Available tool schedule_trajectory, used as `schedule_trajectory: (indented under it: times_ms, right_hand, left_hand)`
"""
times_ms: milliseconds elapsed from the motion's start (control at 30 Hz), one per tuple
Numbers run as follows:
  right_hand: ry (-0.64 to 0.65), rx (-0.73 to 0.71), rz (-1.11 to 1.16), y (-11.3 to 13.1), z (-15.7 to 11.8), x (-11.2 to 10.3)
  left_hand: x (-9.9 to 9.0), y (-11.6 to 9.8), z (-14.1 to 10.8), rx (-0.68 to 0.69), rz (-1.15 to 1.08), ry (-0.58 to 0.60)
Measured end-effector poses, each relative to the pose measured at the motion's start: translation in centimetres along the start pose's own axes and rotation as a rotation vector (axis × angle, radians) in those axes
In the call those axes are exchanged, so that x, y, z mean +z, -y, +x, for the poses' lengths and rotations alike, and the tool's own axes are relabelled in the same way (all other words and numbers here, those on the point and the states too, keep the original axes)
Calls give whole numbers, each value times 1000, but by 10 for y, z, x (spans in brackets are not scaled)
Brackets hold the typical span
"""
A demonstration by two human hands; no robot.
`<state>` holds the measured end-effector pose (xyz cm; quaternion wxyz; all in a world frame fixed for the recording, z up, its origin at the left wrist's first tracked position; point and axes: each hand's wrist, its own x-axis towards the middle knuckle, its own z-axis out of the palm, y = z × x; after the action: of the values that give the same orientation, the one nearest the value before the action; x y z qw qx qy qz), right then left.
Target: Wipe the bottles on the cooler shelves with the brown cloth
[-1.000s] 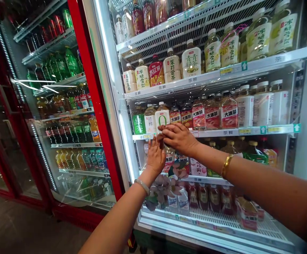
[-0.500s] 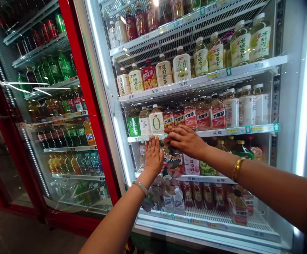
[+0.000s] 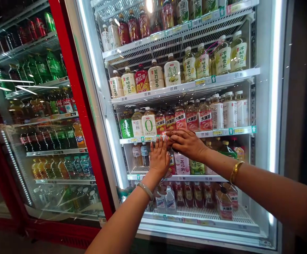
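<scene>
In the head view, my left hand [image 3: 159,159] lies with its fingers stretched out against the price strip [image 3: 140,139] on a shelf's front edge. A bangle is on that wrist. Just right of it, my right hand [image 3: 187,144] bends its fingers together at the same strip, a gold bracelet on its wrist. Whatever its fingertips pinch, if anything, is hidden. Above my left hand stands a white-labelled bottle [image 3: 149,121] marked "0". Red-labelled tea bottles [image 3: 181,118] line the shelf above my right hand. A pink-labelled bottle [image 3: 181,163] stands below it.
A lit drinks cooler [image 3: 264,106] surrounds the shelves. Above are more rows of tea bottles [image 3: 172,72]; on the bottom shelf stand clear and dark bottles [image 3: 189,194]. To the left, a red door frame [image 3: 81,123] borders another cooler with soda bottles [image 3: 53,66].
The view has shifted, so the shelves appear further left. Both hands have slid to the right along the price strip. Small bottles below the strip, left of my left hand, now show more clearly.
</scene>
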<state>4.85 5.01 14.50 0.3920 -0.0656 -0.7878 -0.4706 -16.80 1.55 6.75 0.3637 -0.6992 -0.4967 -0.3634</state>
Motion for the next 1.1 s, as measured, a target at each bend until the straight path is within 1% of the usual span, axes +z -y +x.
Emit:
schedule_trajectory:
  times_ms: [33,100,133,167,200,267,300,367,400,433,467,567,600,633,700,733,800,867,900,933,967,1033,1067,1100]
  right_hand:
    - [23,-77,26,1,-8,-2]
    - [86,-233,72,-7,-27,-12]
    - [111,-273,74,-15,-35,-18]
    - [128,-276,59,-24,-40,-24]
    - [134,-242,31,-31,-43,-28]
    - [104,-96,-32,-39,-38,-31]
    - [68,-1,-55,-38,-32,-29]
    - [-15,169,-69,-28,-21,-22]
    - [-39,210,-69,-20,-18,-18]
    - [-47,204,-66,-11,-20,-15]
    - [-38,160,-62,-4,-25,-14]
    - [44,-33,-31,7,-60,-21]
    - [69,-46,-22,6,-73,-27]
    - [84,-21,-16,4,-85,-32]
    - [76,114,-25,-4,-98,-40]
    - [56,203,-37,-7,-98,-42]
    - [-14,395,-61,-8,-89,-39]
    - [-82,546,-66,0,-74,-31]
    - [-95,567,-50,7,-69,-26]
    - [-90,543,-22,16,-68,-21]
    - [-71,484,13,25,-71,-18]
    - [-11,351,82,43,-89,-16]
    - [10,321,102,49,-102,-17]
    - [21,334,109,53,-116,-19]
  left_hand:
    - [0,-5,-1,18,-5,-1]
    - [0,-8,-4,43,-10,3]
    - [-1,-8,-5,49,-13,9]
    - [-1,-8,-5,46,-18,17]
    - [-1,-9,-4,35,-25,24]
    - [3,-13,2,-21,-44,27]
    - [5,-18,7,-65,-55,22]
    - [12,-31,15,-169,-83,-3]
    - [15,-38,18,-220,-102,-21]
    - [18,-46,20,-264,-127,-39]
    - [21,-53,20,-300,-156,-57]
    - [28,-68,12,-352,-241,-91]
    - [31,-71,8,-353,-261,-91]
    - [34,-74,4,-352,-275,-85]
    - [40,-80,-5,-346,-292,-68]
    - [44,-82,-9,-343,-296,-61]
    - [50,-86,-15,-338,-301,-63]
    - [55,-89,-20,-327,-311,-78]
    - [56,-89,-23,-318,-319,-86]
    - [57,-90,-26,-307,-327,-90]
    - [57,-90,-28,-294,-332,-88]
    - [56,-90,-33,-269,-331,-78]
    - [55,-90,-35,-259,-327,-70]
    - [54,-90,-36,-251,-323,-61]
